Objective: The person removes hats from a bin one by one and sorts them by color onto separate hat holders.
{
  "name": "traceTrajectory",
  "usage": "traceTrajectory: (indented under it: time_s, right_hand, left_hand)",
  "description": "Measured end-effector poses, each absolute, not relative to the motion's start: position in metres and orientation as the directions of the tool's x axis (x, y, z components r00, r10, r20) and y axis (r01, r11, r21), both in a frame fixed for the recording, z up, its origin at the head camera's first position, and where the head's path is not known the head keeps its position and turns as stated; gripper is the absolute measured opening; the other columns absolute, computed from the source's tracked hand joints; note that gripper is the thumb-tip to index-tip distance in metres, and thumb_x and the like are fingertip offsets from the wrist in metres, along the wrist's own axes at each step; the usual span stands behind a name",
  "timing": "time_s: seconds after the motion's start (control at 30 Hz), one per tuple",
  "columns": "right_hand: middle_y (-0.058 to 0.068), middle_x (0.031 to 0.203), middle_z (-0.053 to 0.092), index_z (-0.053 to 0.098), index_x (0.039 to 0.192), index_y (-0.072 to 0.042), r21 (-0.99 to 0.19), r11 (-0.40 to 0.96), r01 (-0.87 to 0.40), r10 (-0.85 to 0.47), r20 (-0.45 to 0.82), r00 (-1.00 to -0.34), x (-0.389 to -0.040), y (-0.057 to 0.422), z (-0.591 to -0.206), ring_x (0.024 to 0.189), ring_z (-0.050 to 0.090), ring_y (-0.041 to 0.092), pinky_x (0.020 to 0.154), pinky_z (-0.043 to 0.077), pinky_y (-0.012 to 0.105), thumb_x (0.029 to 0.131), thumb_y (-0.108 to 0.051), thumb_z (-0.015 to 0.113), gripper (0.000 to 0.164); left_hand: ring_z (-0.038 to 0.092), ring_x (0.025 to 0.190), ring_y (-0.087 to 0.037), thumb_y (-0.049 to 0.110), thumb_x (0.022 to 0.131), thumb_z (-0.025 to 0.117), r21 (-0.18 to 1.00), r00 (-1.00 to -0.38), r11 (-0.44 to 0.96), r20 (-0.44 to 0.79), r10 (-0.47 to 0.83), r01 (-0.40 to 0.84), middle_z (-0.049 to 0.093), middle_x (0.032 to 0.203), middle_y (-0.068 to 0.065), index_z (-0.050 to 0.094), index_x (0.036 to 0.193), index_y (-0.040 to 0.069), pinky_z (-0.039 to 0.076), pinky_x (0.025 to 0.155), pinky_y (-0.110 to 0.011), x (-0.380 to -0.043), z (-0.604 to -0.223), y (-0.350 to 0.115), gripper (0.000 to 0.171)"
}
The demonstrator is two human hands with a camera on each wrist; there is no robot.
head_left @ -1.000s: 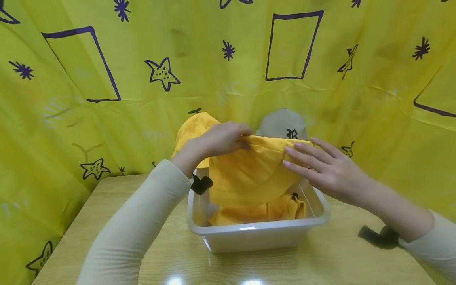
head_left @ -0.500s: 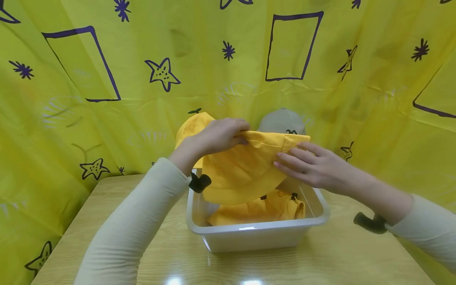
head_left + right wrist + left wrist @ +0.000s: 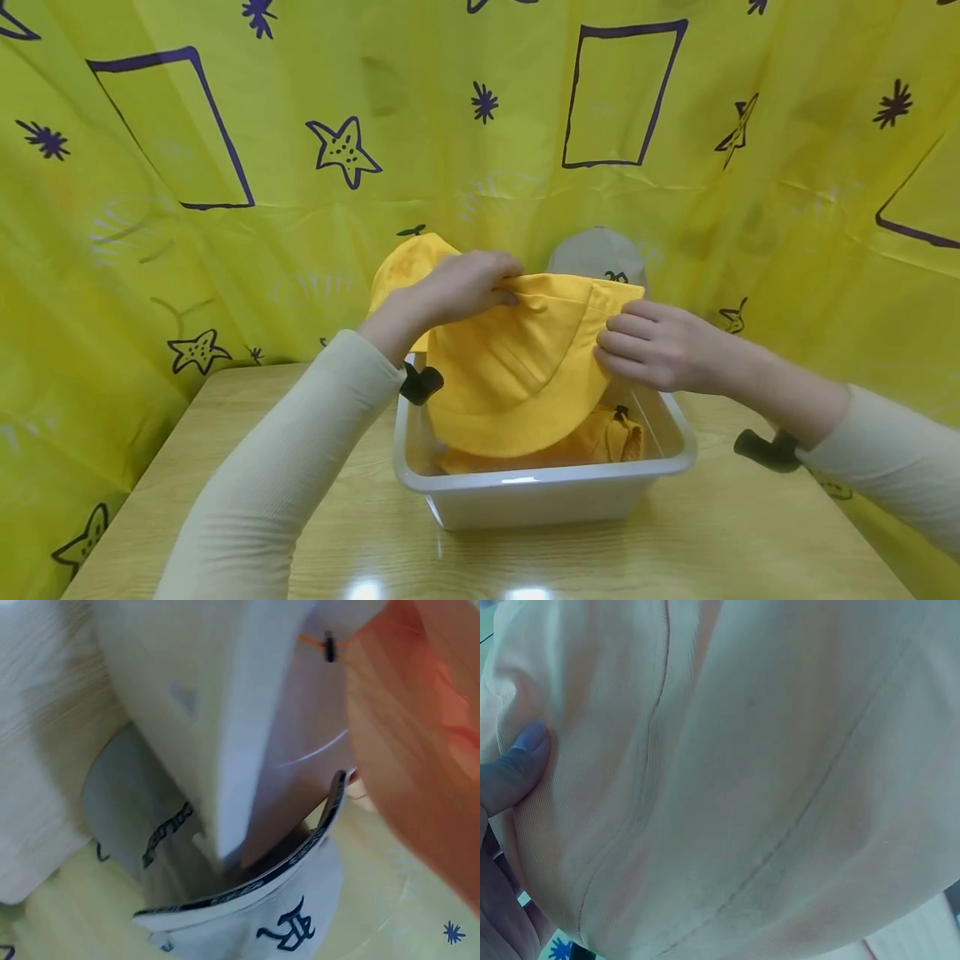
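Observation:
Both hands hold up a yellow fabric hat (image 3: 517,367) over the white bin (image 3: 540,500), its curved, stitched lower edge hanging inside the bin. My left hand (image 3: 467,287) pinches the top edge of the hat; in the left wrist view the thumb (image 3: 517,765) presses on the cloth, which looks pale there. My right hand (image 3: 660,346) grips the hat's right edge with curled fingers. Beneath it in the bin lies more yellow cloth (image 3: 618,437) with a black cord toggle (image 3: 329,646).
A yellow cap (image 3: 405,267) with a small green sprout above it is at the bin's back left, partly behind my left hand. At the back right corner, a grey cap (image 3: 292,915) with black lettering hangs over the rim. A wooden table (image 3: 337,508) meets a yellow curtain (image 3: 450,192).
My right hand's fingers, straight against the cloth earlier, have curled round the hat's right edge and moved slightly left. The hat's lower edge now spreads wider and hangs lower, covering more cloth.

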State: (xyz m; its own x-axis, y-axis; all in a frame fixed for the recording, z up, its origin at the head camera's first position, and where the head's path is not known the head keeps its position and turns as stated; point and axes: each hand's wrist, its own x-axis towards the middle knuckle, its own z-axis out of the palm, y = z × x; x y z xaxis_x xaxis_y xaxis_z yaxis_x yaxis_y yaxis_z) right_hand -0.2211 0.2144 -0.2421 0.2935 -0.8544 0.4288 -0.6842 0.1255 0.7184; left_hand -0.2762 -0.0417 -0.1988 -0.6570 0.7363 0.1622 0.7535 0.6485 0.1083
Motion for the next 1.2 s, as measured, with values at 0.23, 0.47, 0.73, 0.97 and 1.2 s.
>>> traceTrajectory:
  time_s: [0.23, 0.47, 0.73, 0.97, 1.2]
  right_hand:
    - [0.008, 0.083, 0.060, 0.059, 0.087, 0.001, 0.529, 0.163, -0.833, -0.827, 0.533, 0.177, -0.223, 0.213, -0.234, 0.073, 0.056, 0.023, 0.062, 0.050, 0.034, 0.102, -0.009, 0.037, 0.029]
    - [0.008, 0.079, 0.061, 0.061, 0.086, 0.001, 0.410, 0.216, -0.886, -0.764, 0.636, 0.108, -0.227, 0.206, -0.223, 0.064, 0.057, 0.019, 0.053, 0.052, 0.031, 0.102, -0.020, 0.040, 0.033]
    - [0.004, 0.074, 0.058, 0.060, 0.080, -0.002, 0.365, 0.389, -0.846, -0.724, 0.689, -0.036, -0.229, 0.204, -0.216, 0.056, 0.052, 0.012, 0.047, 0.047, 0.025, 0.090, -0.011, 0.047, 0.019]
    - [0.008, 0.069, 0.059, 0.060, 0.080, 0.000, 0.258, 0.512, -0.819, -0.654, 0.736, -0.177, -0.222, 0.204, -0.209, 0.059, 0.050, 0.012, 0.049, 0.045, 0.024, 0.079, -0.004, 0.060, 0.004]
    - [0.011, 0.069, 0.062, 0.065, 0.079, 0.003, 0.177, 0.663, -0.728, -0.517, 0.811, -0.274, -0.215, 0.208, -0.203, 0.058, 0.054, 0.015, 0.052, 0.044, 0.023, 0.067, 0.006, 0.069, 0.013]
  left_hand:
    - [0.052, 0.081, -0.017, 0.026, 0.091, 0.064, 0.160, -0.683, 0.664, 0.160, 0.713, 0.731, 0.056, 0.087, -0.001, 0.059, 0.092, 0.012, 0.042, 0.071, -0.030, -0.278, -0.205, -0.043, 0.015]
    - [0.060, 0.093, -0.017, 0.018, 0.091, 0.064, 0.273, -0.665, 0.609, 0.231, 0.710, 0.745, 0.065, 0.101, -0.006, 0.063, 0.107, 0.004, 0.048, 0.085, -0.029, -0.274, -0.210, -0.055, 0.021]
    - [0.060, 0.081, -0.015, 0.016, 0.089, 0.065, 0.320, -0.551, 0.450, 0.544, 0.633, 0.834, 0.065, 0.092, -0.006, 0.064, 0.099, 0.004, 0.050, 0.072, -0.027, -0.250, -0.226, -0.063, 0.016]
    - [0.060, 0.088, -0.017, 0.037, 0.077, 0.077, 0.425, -0.644, 0.489, 0.571, 0.509, 0.762, 0.060, 0.102, -0.004, 0.058, 0.113, 0.008, 0.051, 0.068, -0.026, -0.219, -0.242, -0.056, 0.050]
    - [0.058, 0.095, -0.015, 0.040, 0.072, 0.076, 0.287, -0.723, 0.686, 0.464, 0.512, 0.669, 0.057, 0.110, 0.000, 0.050, 0.121, 0.012, 0.049, 0.059, -0.030, -0.206, -0.265, -0.062, 0.062]
